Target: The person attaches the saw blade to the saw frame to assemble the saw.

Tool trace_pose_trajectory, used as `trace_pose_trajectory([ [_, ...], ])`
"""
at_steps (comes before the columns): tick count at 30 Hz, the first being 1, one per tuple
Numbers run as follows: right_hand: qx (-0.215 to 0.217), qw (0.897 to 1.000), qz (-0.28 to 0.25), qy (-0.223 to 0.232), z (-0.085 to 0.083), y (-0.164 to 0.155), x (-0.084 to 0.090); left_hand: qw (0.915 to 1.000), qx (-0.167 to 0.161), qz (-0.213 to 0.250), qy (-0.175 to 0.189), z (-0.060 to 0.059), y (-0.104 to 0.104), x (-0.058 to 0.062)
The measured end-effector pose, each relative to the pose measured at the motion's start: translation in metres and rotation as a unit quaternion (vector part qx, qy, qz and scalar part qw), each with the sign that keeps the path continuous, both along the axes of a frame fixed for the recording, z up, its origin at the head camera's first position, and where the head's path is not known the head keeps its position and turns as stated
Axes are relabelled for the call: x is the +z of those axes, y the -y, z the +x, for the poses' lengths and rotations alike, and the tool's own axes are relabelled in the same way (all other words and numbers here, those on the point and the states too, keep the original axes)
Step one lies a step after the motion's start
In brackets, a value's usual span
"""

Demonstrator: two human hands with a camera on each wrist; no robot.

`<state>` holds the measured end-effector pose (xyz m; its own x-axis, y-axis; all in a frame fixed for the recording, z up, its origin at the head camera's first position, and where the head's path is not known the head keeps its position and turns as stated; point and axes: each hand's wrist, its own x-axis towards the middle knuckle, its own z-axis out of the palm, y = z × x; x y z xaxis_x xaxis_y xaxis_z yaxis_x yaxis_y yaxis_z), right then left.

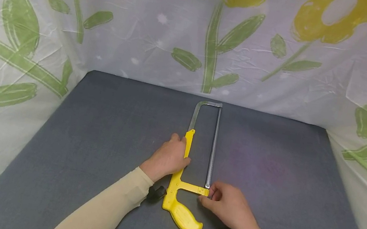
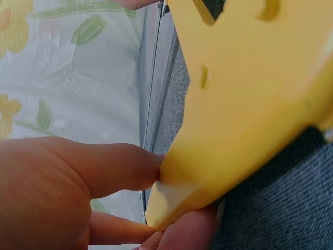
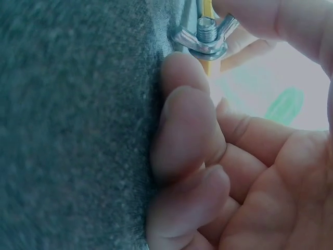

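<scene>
1. In the head view we see a hacksaw [image 1: 193, 164] lying flat on the grey bench [image 1: 90, 147], its yellow handle toward us and its metal frame reaching away toward the flowered sheet [image 1: 147, 23] behind. Our left hand [image 1: 168, 158] curls round the yellow upper bar and steadies it, while our right hand [image 1: 228, 205] pinches at the near end of the blade [image 1: 213, 148], where it meets the yellow arm. The blade sits in the frame, so we judge the work at that fastening to be under way, not finished

2. In the left wrist view the yellow body of the hacksaw [image 2: 244, 104] fills most of the picture, and the fingers [image 2: 114, 166] of our left hand press against its edge with the thumb below. The grip looks firm, and the saw rests on the bench [image 2: 281, 208]

3. In the right wrist view a wing nut [image 3: 205, 39] sits on its threaded stud by the yellow arm, with our right hand's fingertips [image 3: 184, 73] closing on it from both sides. Thread shows above the nut, but we cannot tell whether it is being loosened or tightened, so how much turning is left stays unclear
</scene>
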<state>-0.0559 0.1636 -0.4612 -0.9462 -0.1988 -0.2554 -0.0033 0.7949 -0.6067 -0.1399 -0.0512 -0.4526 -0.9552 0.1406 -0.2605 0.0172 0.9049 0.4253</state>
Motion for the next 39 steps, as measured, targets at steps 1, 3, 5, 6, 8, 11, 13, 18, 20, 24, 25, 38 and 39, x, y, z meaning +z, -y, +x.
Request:
trace_pose_trajectory([
  [1, 0.001, 1.0, -0.003, 0.001, 0.0, -0.001, 0.001, 1.0, 0.0, 0.001, 0.0, 0.0, 0.0, 0.0],
  [3, 0.004, 1.0, -0.012, 0.006, -0.001, -0.002, 0.002, 1.0, 0.0, 0.002, 0.0, 0.0, 0.001, 0.0],
  [5, 0.009, 1.0, -0.023, 0.011, -0.001, -0.004, 0.003, 1.0, -0.001, 0.003, 0.0, 0.0, 0.001, 0.001],
  [6, 0.013, 0.999, -0.027, 0.012, -0.001, -0.005, 0.003, 1.0, -0.002, 0.003, 0.0, 0.0, 0.001, 0.001],
  [8, 0.022, 0.999, -0.035, 0.016, -0.003, -0.006, 0.002, 1.0, -0.003, 0.003, -0.001, 0.0, 0.001, 0.0],
  [11, 0.037, 0.998, -0.048, 0.02, -0.005, -0.009, 0.0, 1.0, -0.005, 0.003, -0.002, 0.0, 0.002, -0.001],
  [13, 0.046, 0.997, -0.055, 0.023, -0.006, -0.011, 0.0, 1.0, -0.006, 0.002, -0.004, -0.001, 0.002, -0.001],
  [18, 0.06, 0.995, -0.074, 0.037, -0.007, -0.015, 0.0, 1.0, -0.003, 0.007, -0.004, 0.0, 0.002, -0.001],
  [20, 0.064, 0.994, -0.077, 0.041, -0.007, -0.016, 0.001, 0.9999, 0.0, 0.01, -0.003, 0.001, 0.001, -0.001],
  [24, 0.071, 0.994, -0.068, 0.037, -0.006, -0.017, 0.002, 0.9999, 0.0, 0.012, -0.004, 0.002, 0.001, 0.0],
  [25, 0.073, 0.995, -0.066, 0.035, -0.006, -0.017, 0.002, 0.9999, 0.0, 0.013, -0.004, 0.002, 0.001, 0.0],
  [38, 0.078, 0.995, -0.052, 0.031, -0.004, -0.016, 0.003, 0.9998, -0.006, 0.015, -0.01, 0.002, 0.002, -0.001],
  [39, 0.078, 0.995, -0.051, 0.03, -0.004, -0.016, 0.003, 0.9998, -0.005, 0.015, -0.01, 0.002, 0.002, -0.001],
])
